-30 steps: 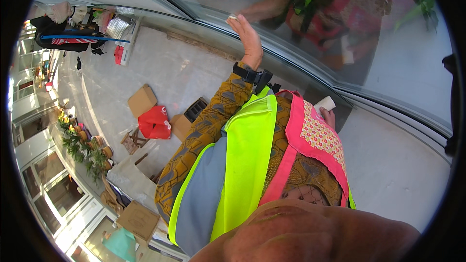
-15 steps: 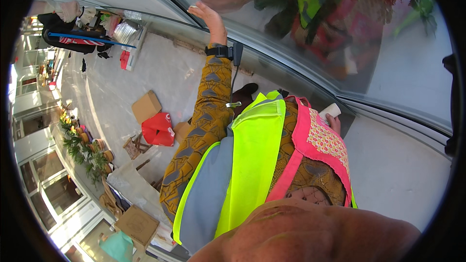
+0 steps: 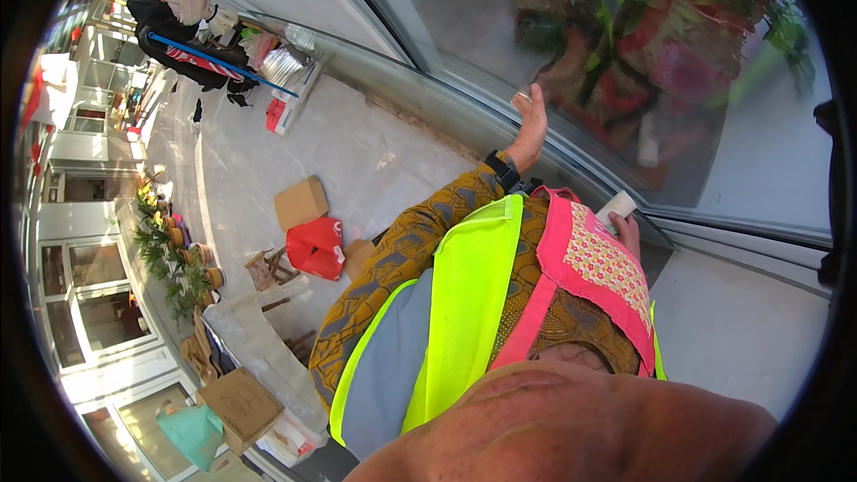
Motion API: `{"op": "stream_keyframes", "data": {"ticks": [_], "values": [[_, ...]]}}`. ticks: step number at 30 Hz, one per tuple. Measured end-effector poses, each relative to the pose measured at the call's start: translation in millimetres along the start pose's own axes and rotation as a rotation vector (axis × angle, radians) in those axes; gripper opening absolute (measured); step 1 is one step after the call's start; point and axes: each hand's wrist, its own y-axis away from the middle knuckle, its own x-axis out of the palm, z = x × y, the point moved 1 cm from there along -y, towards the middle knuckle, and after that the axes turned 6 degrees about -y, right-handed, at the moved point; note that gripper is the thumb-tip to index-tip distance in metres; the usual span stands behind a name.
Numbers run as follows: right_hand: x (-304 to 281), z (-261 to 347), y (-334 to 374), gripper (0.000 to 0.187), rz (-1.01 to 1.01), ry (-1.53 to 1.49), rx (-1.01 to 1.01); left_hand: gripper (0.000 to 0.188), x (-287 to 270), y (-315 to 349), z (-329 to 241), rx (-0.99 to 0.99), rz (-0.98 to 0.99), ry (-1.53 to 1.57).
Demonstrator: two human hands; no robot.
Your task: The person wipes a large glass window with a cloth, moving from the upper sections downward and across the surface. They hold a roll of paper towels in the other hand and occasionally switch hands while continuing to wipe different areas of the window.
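Note:
My left hand [image 3: 528, 132] is raised beside the window frame, its fingers bent together around a small white scrap [image 3: 524, 96] whose kind I cannot make out. A dark strap with a device circles that wrist. Next to the hand stands a large glass pane [image 3: 482, 36], reflecting green leaves, red and pink shapes and the hi-vis vest. My right hand [image 3: 628, 234] is closed around a white roll [image 3: 616, 207], low beside the window sill and partly hidden by my pink apron [image 3: 596, 259].
A cardboard box [image 3: 301, 203], a red bag [image 3: 315, 248] and a small wooden stool [image 3: 268, 270] stand on the grey floor. Potted plants [image 3: 170, 259] line the left side. Another box [image 3: 239, 408] lies at lower left; a black bundle with a blue pole [image 3: 223, 62] is farther off.
My left hand has come in from the far left, moving right and down along the window toward my body. The right hand keeps the roll almost in place.

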Motion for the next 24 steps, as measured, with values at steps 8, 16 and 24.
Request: {"op": "stream_keyframes", "data": {"ticks": [8,16,24], "values": [[0.0,-16.8,-14.5,0.045,0.005,-0.081,0.008,0.11,2.1,51.3,-107.7,0.915,-0.073,-0.309],[-1.9,-15.9,-9.6,0.045,0.012,-0.029,-0.044,0.107,-5.2,39.8,-145.1,1.183,-0.251,-0.77],[-12.7,-29.0,-0.2,0.045,-0.065,0.022,0.026,0.101,-104.8,-70.3,-57.8,0.361,-0.392,-0.182]]}}
